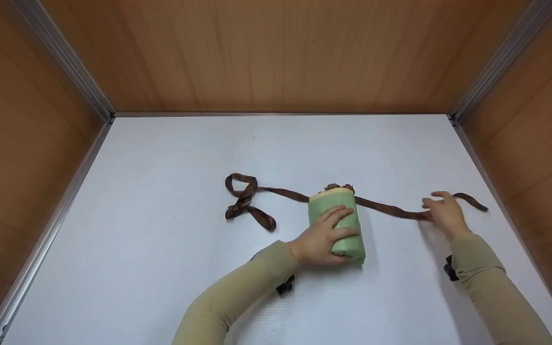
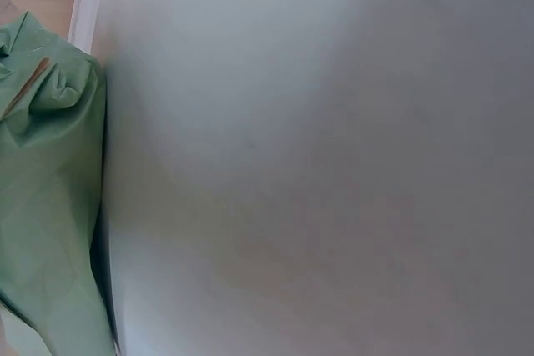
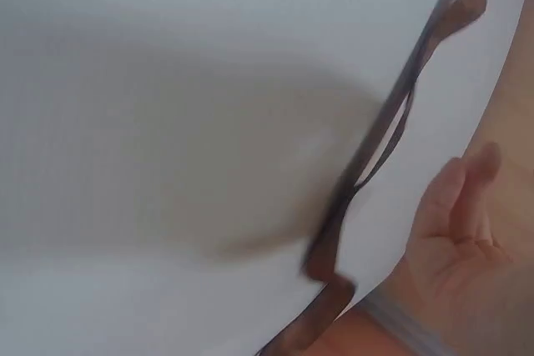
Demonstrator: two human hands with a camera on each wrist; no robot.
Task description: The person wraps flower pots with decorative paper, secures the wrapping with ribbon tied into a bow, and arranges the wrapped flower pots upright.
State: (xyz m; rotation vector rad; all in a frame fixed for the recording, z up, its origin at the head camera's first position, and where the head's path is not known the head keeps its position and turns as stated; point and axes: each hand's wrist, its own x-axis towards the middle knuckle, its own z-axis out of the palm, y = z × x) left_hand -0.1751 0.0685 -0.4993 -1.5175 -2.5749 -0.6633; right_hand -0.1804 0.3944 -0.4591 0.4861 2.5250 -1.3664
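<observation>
A green paper-wrapped bundle [image 1: 315, 211] lies on the white table, reddish-brown bits showing at its upper end. My left hand [image 1: 321, 239] holds it from the left, with fingers spread and bent over its front. The left wrist view shows the bundle's creased green paper [image 2: 50, 198] along its left edge. A long brown ribbon [image 1: 386, 208] passes behind the bundle and out to both sides. At its right stretch is my right hand [image 1: 446, 215]. In the right wrist view its visible fingertips [image 3: 480, 168] stand apart from the twisted ribbon [image 3: 388, 122], pinching nothing.
The ribbon's left part lies in a loose loop [image 1: 241, 178] with folds below it. Its right tail [image 1: 471, 201] runs beyond my right hand toward the side wall. Wooden panels [image 1: 281, 57] with metal edging surround the table [image 1: 175, 153] at the back and both sides.
</observation>
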